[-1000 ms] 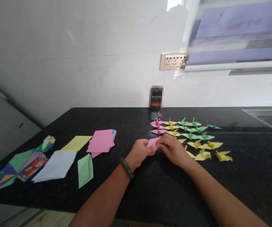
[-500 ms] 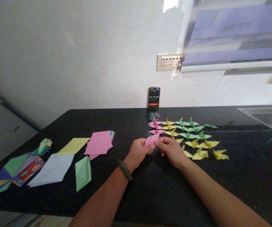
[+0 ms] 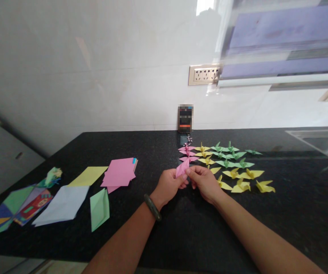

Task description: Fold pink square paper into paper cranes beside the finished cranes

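A small folded piece of pink origami paper (image 3: 182,168) is held up between both hands above the black counter. My left hand (image 3: 171,183) grips its lower left side between thumb and fingers. With thumb and forefinger, my right hand (image 3: 202,179) pinches its right edge. Just behind lie pink paper cranes (image 3: 188,159) in a short column. Yellow cranes (image 3: 240,185) and green cranes (image 3: 226,163) spread out to the right of my hands. The finer creases of the pink paper are too small to make out.
On the left are stacked pink sheets (image 3: 118,173), a yellow sheet (image 3: 88,176), white paper (image 3: 62,203), a folded green paper (image 3: 99,211) and a colourful printed packet (image 3: 32,207). A phone (image 3: 185,118) leans on the wall below a socket panel (image 3: 203,75).
The pink paper has turned more upright, its tip now pointing up. Both hands still grip it and have shifted only slightly.
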A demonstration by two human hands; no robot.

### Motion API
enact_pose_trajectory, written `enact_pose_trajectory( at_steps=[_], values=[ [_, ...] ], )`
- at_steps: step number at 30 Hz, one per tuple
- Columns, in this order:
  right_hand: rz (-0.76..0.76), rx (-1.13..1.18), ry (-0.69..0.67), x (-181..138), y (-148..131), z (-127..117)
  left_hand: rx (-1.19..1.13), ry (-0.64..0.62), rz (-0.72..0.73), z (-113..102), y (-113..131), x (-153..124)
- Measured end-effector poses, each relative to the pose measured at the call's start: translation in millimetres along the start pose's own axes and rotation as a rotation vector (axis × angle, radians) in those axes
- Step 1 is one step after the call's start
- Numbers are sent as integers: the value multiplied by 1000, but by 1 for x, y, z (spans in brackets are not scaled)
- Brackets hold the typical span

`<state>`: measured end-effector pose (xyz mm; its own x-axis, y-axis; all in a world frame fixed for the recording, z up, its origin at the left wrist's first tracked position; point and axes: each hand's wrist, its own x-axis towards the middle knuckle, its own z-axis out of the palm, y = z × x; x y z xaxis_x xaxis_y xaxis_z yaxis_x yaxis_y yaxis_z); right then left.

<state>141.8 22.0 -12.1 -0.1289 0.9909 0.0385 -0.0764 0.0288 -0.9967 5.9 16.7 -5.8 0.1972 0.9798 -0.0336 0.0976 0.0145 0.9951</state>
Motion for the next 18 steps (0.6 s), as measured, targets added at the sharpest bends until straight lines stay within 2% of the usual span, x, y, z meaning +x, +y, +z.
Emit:
enact_pose_trajectory(
  at_steps=[7, 18],
  values=[
    [2, 40, 62, -1, 1, 4, -5, 2, 3, 1, 6, -3],
    [-73, -52, 144, -2, 2, 8, -70, 7, -12, 4, 6, -3]
  ],
)
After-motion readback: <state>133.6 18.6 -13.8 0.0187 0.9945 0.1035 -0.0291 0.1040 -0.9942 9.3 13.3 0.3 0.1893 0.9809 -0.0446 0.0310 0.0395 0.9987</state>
